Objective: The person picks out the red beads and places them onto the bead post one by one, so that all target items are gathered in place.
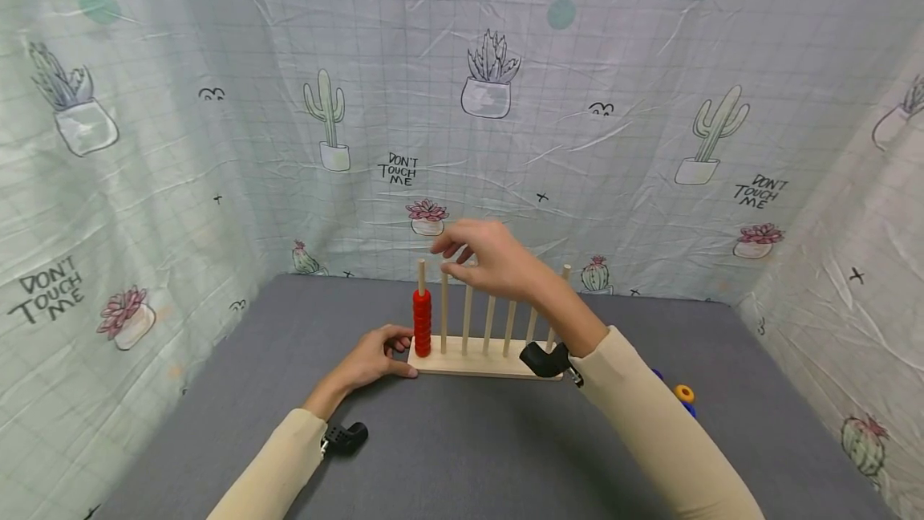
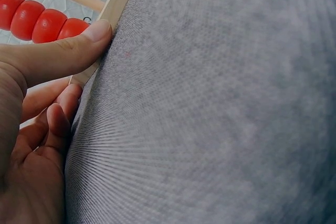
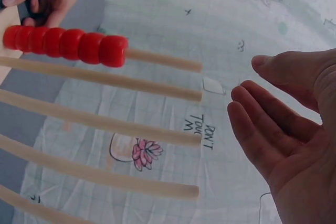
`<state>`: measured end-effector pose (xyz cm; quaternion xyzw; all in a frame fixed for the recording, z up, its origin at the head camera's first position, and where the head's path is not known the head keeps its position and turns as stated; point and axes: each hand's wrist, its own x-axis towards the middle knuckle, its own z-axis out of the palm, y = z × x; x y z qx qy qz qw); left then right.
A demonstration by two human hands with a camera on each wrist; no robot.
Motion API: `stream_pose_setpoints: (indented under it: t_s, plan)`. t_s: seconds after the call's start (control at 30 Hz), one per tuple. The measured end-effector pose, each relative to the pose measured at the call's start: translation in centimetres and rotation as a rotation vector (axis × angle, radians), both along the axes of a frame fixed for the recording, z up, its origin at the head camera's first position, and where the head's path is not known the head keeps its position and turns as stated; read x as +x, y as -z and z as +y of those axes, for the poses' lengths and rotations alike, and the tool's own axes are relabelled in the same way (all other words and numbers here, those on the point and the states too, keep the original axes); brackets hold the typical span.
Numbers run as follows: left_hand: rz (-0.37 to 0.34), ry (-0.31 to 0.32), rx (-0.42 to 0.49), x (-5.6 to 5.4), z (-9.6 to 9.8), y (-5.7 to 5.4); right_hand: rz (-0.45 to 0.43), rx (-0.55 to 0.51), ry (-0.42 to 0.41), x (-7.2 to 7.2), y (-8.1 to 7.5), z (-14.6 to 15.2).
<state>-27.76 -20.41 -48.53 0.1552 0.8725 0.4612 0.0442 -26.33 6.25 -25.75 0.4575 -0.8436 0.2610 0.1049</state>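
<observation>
A wooden peg stand [image 1: 472, 365] has a row of several upright pegs on its flat base. Red beads [image 1: 422, 323] are stacked on the leftmost peg, whose top sticks out bare. My left hand [image 1: 371, 359] grips the left end of the base, the thumb at the front edge and the fingers round the end. In the left wrist view the thumb [image 2: 79, 51] presses on the base edge beside the beads. Above the second peg [image 1: 443, 311] hovers my right hand [image 1: 487, 259], fingers loosely bent. The right wrist view shows its thumb and fingers apart, holding nothing, beyond the peg tips.
On the right of the grey tabletop [image 1: 462, 440], an orange bead [image 1: 683, 393] and a blue bead [image 1: 689, 408] lie partly behind my right sleeve [image 1: 650, 416]. A cactus-print cloth [image 1: 462, 135] hangs behind the table and along both sides.
</observation>
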Motion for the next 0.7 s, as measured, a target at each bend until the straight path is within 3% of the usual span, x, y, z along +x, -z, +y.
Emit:
stream_pose_setpoints:
  t_s: [0.2,0.7]
  plan:
    - [-0.006,-0.009,-0.012,0.0,0.1,-0.1,0.002,-0.002,-0.013,1.3,1.1,0.8]
    - [0.019,0.017,0.009,0.1,0.1,0.0,-0.125,0.040,0.019,3.4,5.8,3.9]
